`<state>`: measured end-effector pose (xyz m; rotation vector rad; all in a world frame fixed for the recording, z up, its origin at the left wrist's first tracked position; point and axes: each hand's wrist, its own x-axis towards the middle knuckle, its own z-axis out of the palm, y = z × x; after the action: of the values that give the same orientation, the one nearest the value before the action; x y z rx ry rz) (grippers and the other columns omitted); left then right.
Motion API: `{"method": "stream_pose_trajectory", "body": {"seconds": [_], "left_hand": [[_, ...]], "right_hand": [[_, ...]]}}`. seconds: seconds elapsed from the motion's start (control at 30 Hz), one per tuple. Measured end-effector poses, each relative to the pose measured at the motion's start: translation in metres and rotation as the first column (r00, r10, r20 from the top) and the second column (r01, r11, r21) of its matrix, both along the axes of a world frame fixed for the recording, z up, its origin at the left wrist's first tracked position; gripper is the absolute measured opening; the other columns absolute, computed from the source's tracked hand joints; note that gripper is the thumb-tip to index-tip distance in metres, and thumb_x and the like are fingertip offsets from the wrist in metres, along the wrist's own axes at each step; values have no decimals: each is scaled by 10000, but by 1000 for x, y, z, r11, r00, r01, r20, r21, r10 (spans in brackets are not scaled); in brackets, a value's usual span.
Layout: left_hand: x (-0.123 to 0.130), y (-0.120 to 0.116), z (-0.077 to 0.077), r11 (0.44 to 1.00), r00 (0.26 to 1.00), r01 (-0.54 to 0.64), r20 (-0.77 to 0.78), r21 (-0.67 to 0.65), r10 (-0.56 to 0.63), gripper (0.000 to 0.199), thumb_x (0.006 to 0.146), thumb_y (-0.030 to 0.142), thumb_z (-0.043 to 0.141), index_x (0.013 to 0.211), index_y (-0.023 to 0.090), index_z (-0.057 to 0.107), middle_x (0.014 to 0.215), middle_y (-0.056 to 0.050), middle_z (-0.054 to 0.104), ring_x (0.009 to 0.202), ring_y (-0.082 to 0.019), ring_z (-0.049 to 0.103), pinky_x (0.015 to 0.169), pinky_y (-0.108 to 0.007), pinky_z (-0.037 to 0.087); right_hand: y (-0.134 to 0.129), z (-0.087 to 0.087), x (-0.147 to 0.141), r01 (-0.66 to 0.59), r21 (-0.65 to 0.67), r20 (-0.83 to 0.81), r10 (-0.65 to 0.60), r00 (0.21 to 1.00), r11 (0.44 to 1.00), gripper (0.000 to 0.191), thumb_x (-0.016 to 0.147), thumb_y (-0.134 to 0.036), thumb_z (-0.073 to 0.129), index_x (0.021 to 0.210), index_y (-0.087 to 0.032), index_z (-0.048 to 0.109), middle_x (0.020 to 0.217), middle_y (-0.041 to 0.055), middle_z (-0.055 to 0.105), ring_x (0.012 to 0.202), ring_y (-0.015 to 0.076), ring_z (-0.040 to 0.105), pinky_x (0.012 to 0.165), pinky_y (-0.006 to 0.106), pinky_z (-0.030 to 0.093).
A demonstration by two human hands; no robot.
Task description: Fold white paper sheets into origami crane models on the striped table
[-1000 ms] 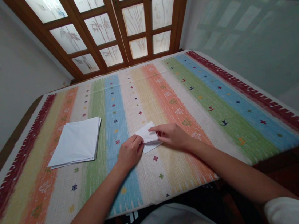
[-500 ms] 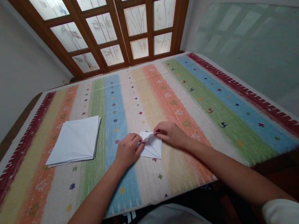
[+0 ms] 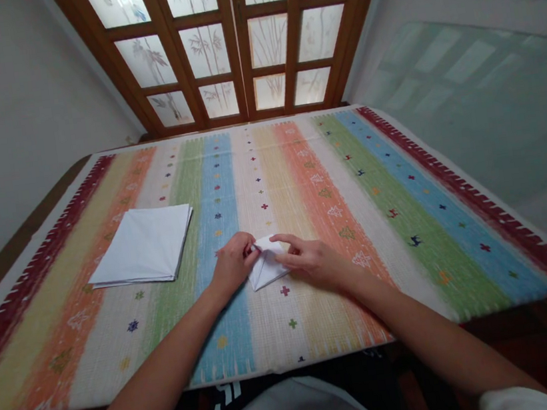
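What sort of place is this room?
Probably a room in a home, perhaps used for crafts. A striped woven rug lies spread out, wood-framed frosted glass doors etched with bamboo stand behind it, and a stack of white paper sheets rests on it.

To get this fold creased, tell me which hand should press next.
Right, probably: the right hand, fingers open at the folded white paper, is free to press, while the left hand pinches its corner.
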<state>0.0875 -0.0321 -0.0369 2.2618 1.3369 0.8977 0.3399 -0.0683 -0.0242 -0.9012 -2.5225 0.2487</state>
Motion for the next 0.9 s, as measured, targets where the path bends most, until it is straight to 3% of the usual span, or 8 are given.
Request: {"method": "stream_pose_trajectory", "body": {"seconds": [0.17, 0.27, 0.47, 0.7, 0.8, 0.9], "left_hand": [[0, 1, -3, 996, 996, 82, 39, 22, -83, 122, 935, 121, 664, 844, 184, 613, 1112, -68, 689, 840, -153, 647, 796, -284, 537], [1, 0, -6, 991, 991, 132, 30, 36, -133, 67, 959, 132, 652, 977, 190, 681, 1169, -84, 686, 990, -188, 695, 911, -333, 575], [2, -1, -7, 981, 982, 190, -14, 45, -190, 244, 961, 112, 628, 1173, 209, 698, 1287, -111, 674, 1155, -231, 701, 1022, -405, 585], [3, -2, -4, 969, 970, 239, -69, 62, -234, 356, 954, 75, 608, 1266, 228, 684, 1343, -122, 641, 1087, -216, 706, 1016, -422, 593], [3, -2, -4, 966, 967, 247, -82, 81, -240, 418, 944, 59, 612, 1323, 230, 653, 1346, -126, 634, 1128, -230, 690, 1023, -432, 590], [2, -1, -6, 961, 962, 263, -99, 84, -254, 435, 946, 48, 602, 1337, 235, 642, 1370, -126, 625, 1118, -225, 690, 1020, -430, 593]], "right_hand": [[-3, 5, -1, -29, -76, -24, 28, 999, 997, 583, 873, -45, 600, 1437, -193, 606, 1603, 203, 521, 1184, 268, 711, 982, 428, 621], [-2, 2, -1, 12, -91, -34, -15, 999, 996, 688, 841, 27, 545, 1485, -213, 572, 1473, 160, 631, 1186, 255, 703, 962, 406, 619], [3, -2, -2, 105, 30, -12, -105, 994, 994, 435, 959, -26, 520, 1332, -192, 671, 1202, 134, 724, 954, 215, 685, 789, 323, 564], [4, 5, 1, 149, 97, 7, -151, 989, 984, 262, 1038, -131, 524, 1155, -187, 753, 1022, 114, 695, 846, 205, 627, 721, 312, 521], [4, 7, 3, 167, 61, -18, -166, 986, 984, 261, 1014, -114, 543, 1137, -197, 758, 1081, 126, 679, 900, 218, 638, 761, 334, 561], [3, 7, 3, 164, 8, -136, -161, 977, 986, 458, 913, -6, 538, 1271, -223, 725, 1389, 164, 604, 1066, 245, 648, 908, 409, 604]]}}
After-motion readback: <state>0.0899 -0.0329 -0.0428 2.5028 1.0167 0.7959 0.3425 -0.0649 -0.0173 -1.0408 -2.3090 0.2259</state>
